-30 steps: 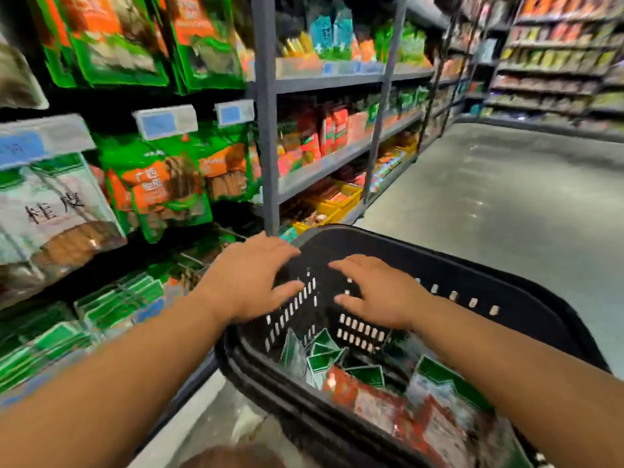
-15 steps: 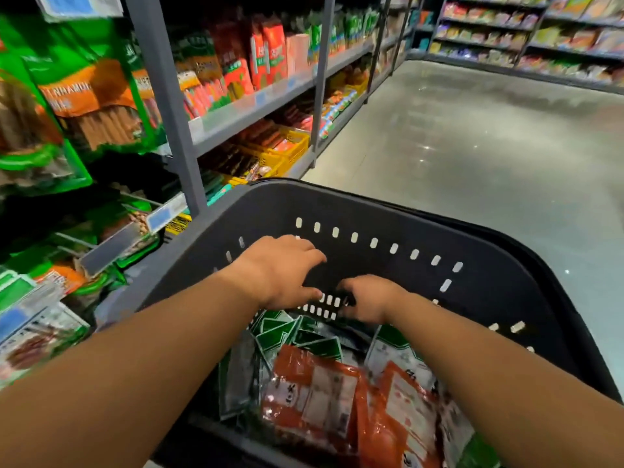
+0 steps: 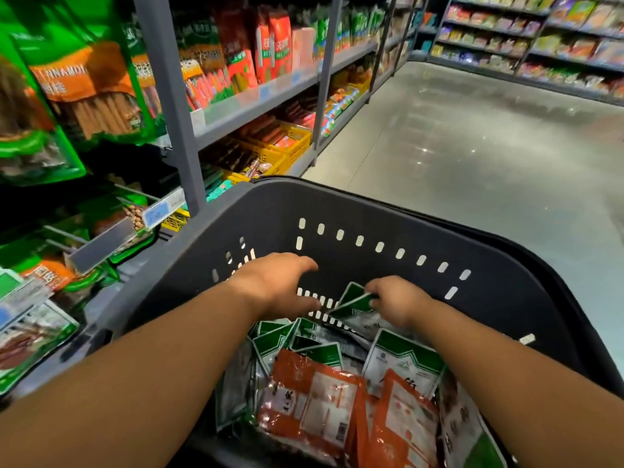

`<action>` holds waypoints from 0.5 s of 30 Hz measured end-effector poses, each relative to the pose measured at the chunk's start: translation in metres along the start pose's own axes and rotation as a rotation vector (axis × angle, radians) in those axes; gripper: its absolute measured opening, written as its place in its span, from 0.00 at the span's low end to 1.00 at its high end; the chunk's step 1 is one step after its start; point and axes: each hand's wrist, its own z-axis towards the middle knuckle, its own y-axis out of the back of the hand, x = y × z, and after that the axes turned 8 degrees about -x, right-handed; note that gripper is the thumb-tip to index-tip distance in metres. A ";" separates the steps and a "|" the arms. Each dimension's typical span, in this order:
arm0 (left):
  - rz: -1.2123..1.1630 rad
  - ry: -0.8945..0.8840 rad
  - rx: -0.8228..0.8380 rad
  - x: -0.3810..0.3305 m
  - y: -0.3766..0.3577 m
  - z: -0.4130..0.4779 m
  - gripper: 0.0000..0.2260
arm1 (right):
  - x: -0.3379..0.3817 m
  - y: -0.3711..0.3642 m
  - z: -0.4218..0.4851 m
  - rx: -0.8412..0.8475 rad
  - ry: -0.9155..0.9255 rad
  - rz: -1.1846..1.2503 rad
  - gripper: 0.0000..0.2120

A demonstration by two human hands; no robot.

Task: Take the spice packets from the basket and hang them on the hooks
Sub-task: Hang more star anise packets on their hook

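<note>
**Black basket, both hands inside**

Black plastic basket (image 3: 489, 298) fills the lower view, with pale grey floor (image 3: 472, 146) beyond it. Your right hand (image 3: 395, 298) is deep inside, by the slotted far wall. Its grip is clamped on the top edge of a green packet (image 3: 353, 300), which is tilted up from the heap.

Your left hand (image 3: 280, 282) hovers just beside it with the grip apart, fingers spread and holding nothing.

Under your forearms lie more packets (image 3: 401, 359), green and white towards the far wall. Orange packets (image 3: 314, 400) lie nearer you.

On your left hang green bags (image 3: 84, 79), with price tags (image 3: 162, 207) lower down. Grey shelves (image 3: 256, 99) of red and orange goods run away down the aisle.
</note>
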 end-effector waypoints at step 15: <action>-0.993 0.153 -0.094 0.007 -0.007 -0.003 0.46 | 0.014 0.091 -0.065 -0.240 -0.080 1.250 0.07</action>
